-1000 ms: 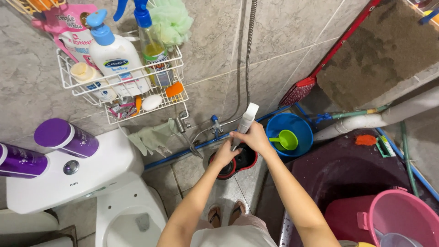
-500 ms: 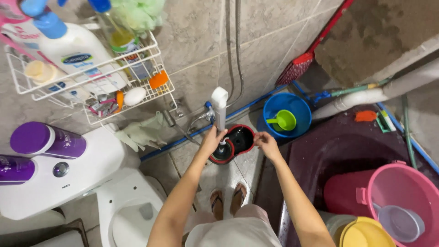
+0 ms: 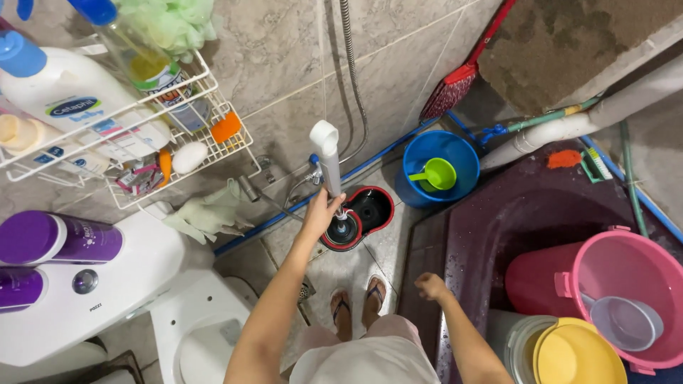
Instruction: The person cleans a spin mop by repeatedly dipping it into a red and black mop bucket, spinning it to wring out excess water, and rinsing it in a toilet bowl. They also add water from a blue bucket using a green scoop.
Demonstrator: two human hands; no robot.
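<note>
- The white mop handle [image 3: 328, 160] is gripped upright by the left hand [image 3: 319, 211], over the red-and-black spin bucket [image 3: 359, 217] on the floor [image 3: 348, 270].
- The right hand [image 3: 429, 286] is curled loosely, holding nothing.
- A green scoop [image 3: 434, 175] is held in the blue bucket [image 3: 435, 168].
- A clear dipper [image 3: 623, 321] lies in the pink bucket [image 3: 626, 299].

At the frame's left edge, the purple bottles [image 3: 53, 242] are cut off; the left hand [image 3: 318, 211] hides part of the white handle [image 3: 327, 158].

White blue-labelled pump bottle [image 3: 78, 107] in rack [image 3: 206, 71], perhaps sachets [image 3: 139, 178] below
</note>
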